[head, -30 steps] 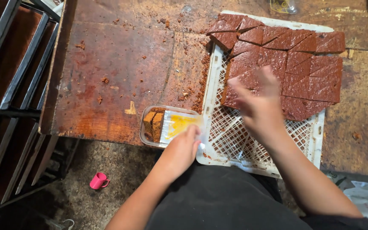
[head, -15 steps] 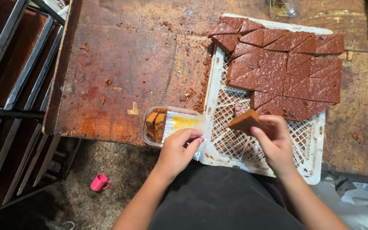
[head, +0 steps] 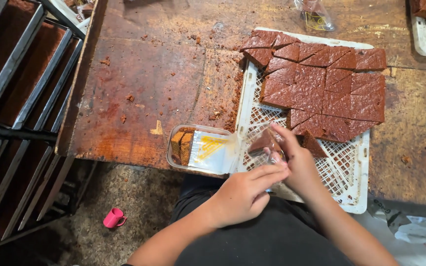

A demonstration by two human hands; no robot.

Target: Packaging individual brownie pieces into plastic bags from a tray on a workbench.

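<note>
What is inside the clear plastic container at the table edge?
The clear plastic container holds brown cake pieces at its left end; a yellow-printed wrapper covers the rest.

Two hands [head: 267, 184], one white tray [head: 356, 182], one pink cup [head: 113, 217].

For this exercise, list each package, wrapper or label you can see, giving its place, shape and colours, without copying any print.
Clear tub: table's front edge, rounded rectangle, brown cake inside, white and yellow label.
Clear wrapper: between both hands over the white tray, brown piece inside.
Clear bag: top of the table, crumpled, yellow label.
</note>
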